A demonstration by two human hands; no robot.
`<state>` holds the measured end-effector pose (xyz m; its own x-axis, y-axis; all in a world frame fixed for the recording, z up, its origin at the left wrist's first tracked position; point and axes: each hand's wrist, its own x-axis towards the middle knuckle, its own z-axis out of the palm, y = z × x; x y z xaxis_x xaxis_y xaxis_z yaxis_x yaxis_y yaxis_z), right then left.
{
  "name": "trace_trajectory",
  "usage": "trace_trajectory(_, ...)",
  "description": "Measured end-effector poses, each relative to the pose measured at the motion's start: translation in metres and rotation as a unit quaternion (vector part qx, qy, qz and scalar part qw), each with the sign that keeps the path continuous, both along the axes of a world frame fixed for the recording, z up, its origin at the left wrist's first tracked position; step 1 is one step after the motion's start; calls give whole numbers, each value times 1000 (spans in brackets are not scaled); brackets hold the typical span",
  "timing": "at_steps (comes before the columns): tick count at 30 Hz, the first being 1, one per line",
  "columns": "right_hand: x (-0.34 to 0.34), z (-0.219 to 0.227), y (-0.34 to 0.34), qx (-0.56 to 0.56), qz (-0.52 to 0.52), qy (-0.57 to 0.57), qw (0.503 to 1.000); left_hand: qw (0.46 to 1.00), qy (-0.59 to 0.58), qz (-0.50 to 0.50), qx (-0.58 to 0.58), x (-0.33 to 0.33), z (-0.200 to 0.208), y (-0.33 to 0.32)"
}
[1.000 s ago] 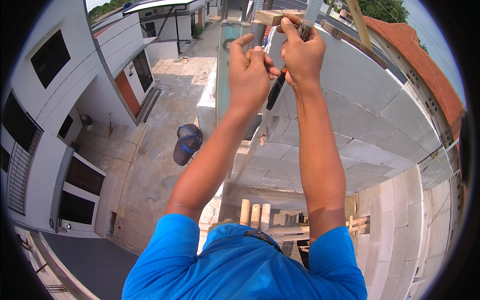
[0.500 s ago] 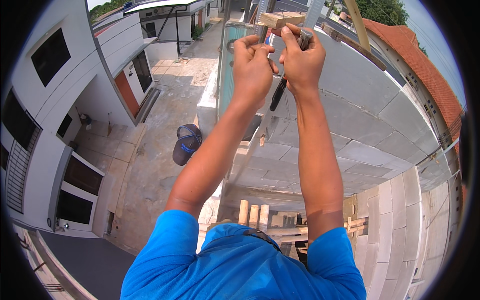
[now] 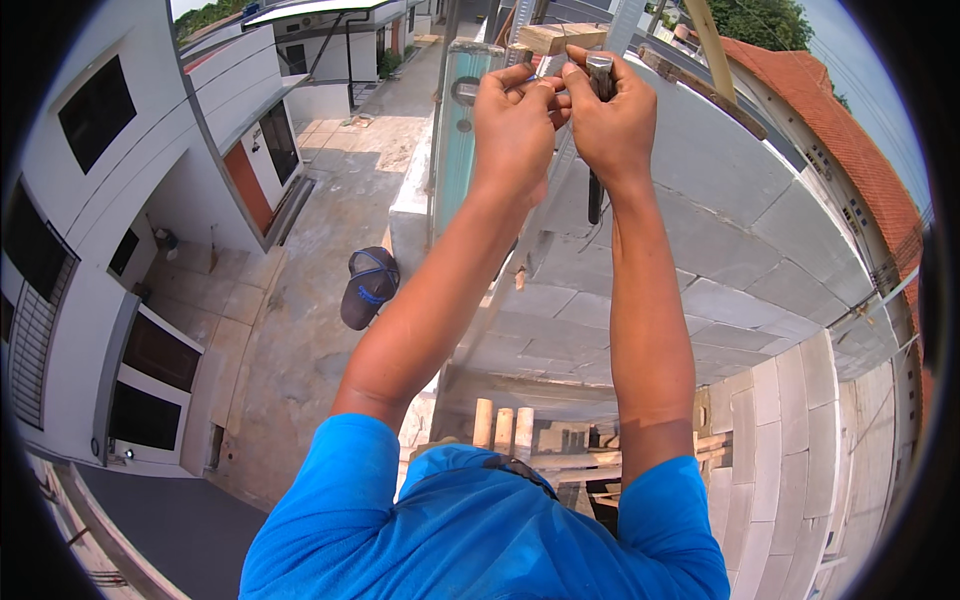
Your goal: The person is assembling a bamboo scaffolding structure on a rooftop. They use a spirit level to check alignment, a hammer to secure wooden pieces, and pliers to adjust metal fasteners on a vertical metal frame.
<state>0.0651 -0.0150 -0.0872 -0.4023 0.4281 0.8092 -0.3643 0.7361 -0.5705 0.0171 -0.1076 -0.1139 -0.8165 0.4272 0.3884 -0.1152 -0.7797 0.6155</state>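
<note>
Both my hands are raised close together at the top of the view, just below a short wooden block (image 3: 563, 39). My left hand (image 3: 517, 130) has its fingers bent in a pinch; whatever lies between the fingertips is too small to make out. In my right hand (image 3: 617, 120) is a hammer (image 3: 599, 66), its metal head showing above the fingers and its black handle hanging below the palm. The right thumb and forefinger meet near the left fingertips. A thin dark cord hangs by the handle's lower end.
A grey block wall (image 3: 720, 215) rises on the right. A teal upright panel (image 3: 463, 150) stands left of my hands. A dark cap (image 3: 369, 290) is left of my left forearm. Wooden poles (image 3: 503, 430) are below, and a paved lane (image 3: 310, 270) runs past white houses.
The hammer has turned in my right hand, so its handle now hangs straighter and further right. My left fingertips have moved right, closer to the right ones.
</note>
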Motion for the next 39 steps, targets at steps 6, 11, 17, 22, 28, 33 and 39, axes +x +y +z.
trace_trajectory(6,11,8,-5,46,-30,-23,998,999,-35,-4,-14,-1,14,4)
trace_trajectory(11,12,18,10,84,-73,-54,992,997,-62,-23,-32,0,18,2)
trace_trajectory(17,9,36,23,127,-74,-54,988,997,-44,-24,-64,-7,10,8)
trace_trajectory(22,-3,46,24,154,-81,-88,981,998,-30,-23,-49,-7,6,4)
trace_trajectory(28,-8,45,25,148,-85,-82,982,998,-32,-23,-52,-3,8,3)
trace_trajectory(33,-12,40,24,103,-47,-73,991,998,-22,-29,-52,-2,6,8)
trace_trajectory(39,-8,38,17,75,7,-65,995,994,70,7,-84,-11,4,22)
